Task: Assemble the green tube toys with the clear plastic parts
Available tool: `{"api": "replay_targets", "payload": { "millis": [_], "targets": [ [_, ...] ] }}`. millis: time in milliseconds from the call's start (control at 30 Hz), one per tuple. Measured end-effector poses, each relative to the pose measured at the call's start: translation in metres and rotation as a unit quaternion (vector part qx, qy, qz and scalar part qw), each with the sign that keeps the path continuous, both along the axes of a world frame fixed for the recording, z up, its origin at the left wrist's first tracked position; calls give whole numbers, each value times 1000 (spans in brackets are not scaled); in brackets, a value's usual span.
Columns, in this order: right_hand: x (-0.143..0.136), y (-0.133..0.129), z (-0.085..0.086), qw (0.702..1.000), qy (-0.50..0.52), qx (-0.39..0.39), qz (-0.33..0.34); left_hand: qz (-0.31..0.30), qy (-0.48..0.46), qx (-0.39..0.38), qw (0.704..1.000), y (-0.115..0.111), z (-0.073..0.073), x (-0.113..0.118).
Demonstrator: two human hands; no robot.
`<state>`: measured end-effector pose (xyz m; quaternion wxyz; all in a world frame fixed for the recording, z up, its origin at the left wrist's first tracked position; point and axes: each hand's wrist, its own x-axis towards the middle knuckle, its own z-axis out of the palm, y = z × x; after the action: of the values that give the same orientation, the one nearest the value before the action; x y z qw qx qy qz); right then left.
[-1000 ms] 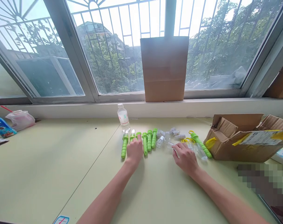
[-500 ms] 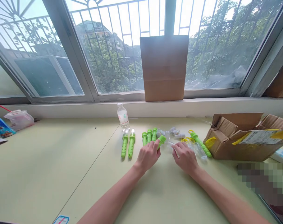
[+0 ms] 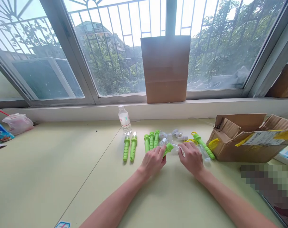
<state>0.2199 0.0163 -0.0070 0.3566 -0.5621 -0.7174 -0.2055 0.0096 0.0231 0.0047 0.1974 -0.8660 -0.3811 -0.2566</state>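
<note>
My left hand [image 3: 154,161] is closed round a green ridged tube [image 3: 168,148], its threaded end pointing up and right. My right hand [image 3: 191,158] has thumb and fingers pinched on a small clear plastic piece [image 3: 177,148], close to that threaded end. Beyond my left hand, three green tubes [image 3: 151,141] lie side by side. Two more green tubes with clear tips [image 3: 133,147] are further left. Small clear and whitish parts [image 3: 178,134] lie behind my hands. Right of my right hand are a green tube with a yellow loop [image 3: 204,145] and clear tubes [image 3: 205,153].
A water bottle [image 3: 125,120] stands behind the left pair of tubes. An open cardboard box [image 3: 245,152] is at the right. A pink-white bag [image 3: 18,123] and a blue packet [image 3: 1,131] lie far left. A cardboard sheet [image 3: 166,69] leans against the window.
The green tube in my left hand has moved slightly right and tilted lower. My right hand has shifted a little right and up, with the clear piece between its fingers.
</note>
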Motion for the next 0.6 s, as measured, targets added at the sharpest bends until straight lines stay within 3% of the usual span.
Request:
{"api": "replay_targets", "payload": {
  "millis": [300,600],
  "targets": [
    [11,8,-1,994,-4,-53,-97,8,32,-71,997,-3,3,2],
    [14,10,-1,982,-16,-150,-114,11,51,-118,992,-5,5,3]
  ]
}}
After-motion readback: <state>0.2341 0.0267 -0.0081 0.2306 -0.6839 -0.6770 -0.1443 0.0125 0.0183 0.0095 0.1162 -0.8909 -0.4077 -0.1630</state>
